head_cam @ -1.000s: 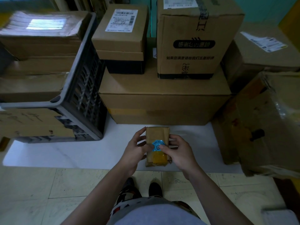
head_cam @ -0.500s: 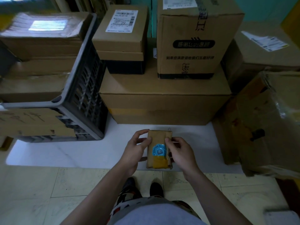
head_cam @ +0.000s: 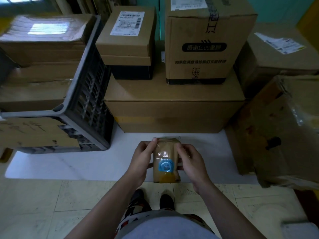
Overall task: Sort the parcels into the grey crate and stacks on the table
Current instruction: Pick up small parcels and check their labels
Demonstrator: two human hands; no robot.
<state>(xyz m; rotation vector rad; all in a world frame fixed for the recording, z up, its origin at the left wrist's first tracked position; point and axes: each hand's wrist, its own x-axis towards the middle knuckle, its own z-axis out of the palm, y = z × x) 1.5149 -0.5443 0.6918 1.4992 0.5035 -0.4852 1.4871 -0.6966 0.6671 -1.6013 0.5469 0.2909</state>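
Floor: pale tiles (head_cam: 51,204) at the bottom of the view, with the person's dark shoes (head_cam: 139,195) on them.
Left hand: the left hand (head_cam: 141,163) grips the left side of the small parcel, fingers curled round its edge and one fingertip at its top left corner.
Right hand: the right hand (head_cam: 191,163) grips the right side of the same parcel, fingers curled over its edge.
Small parcel: the small parcel (head_cam: 165,152) is a brown, tape-wrapped packet with a round blue sticker (head_cam: 166,166). It is held between both hands over the near edge of the worktop; whether it touches the surface cannot be told.
Worktop: the white worktop (head_cam: 86,163) carries everything behind the hands.
Grey crate: the grey crate (head_cam: 89,94) stands at the left on the worktop, filled with flat cardboard boxes.
Wide box: the wide box (head_cam: 172,114) sits just beyond the hands, beside the crate.
On the wide box: a small labelled box (head_cam: 127,42) at the left and a tall printed box (head_cam: 203,45) at the right.
Right side: a torn box (head_cam: 279,131) near the hands, and another labelled box (head_cam: 276,57) behind it.
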